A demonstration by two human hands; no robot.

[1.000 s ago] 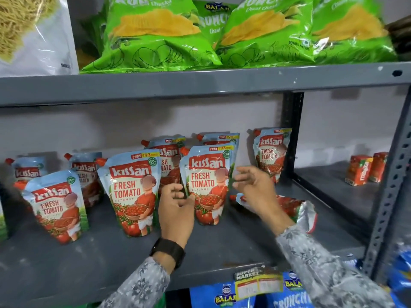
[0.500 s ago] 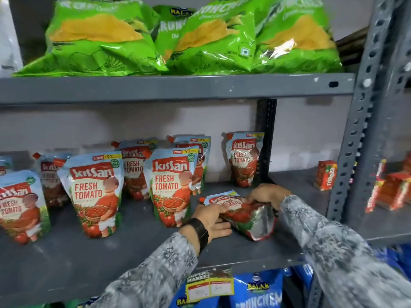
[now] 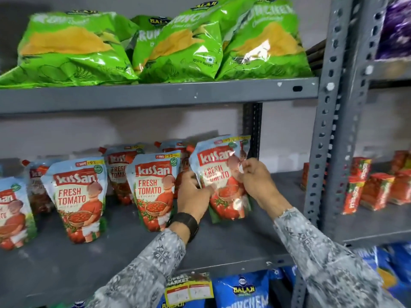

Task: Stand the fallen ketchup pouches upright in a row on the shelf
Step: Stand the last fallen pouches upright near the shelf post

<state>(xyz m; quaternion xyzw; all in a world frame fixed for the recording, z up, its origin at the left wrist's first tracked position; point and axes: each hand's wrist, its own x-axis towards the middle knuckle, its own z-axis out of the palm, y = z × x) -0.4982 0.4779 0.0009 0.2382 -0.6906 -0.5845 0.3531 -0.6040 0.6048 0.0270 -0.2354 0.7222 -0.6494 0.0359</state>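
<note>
Ketchup pouches (image 3: 153,190) beneath chip bags (image 3: 71,47)

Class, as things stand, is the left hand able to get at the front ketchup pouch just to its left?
Probably yes: the left hand holds another pouch, but that front ketchup pouch stands beside it, unobstructed.

I see soft, even light. The chip bags (image 3: 155,45) above my hands shine with glare. Edges look bent and blurry, mostly far right of my right hand (image 3: 258,181).
</note>
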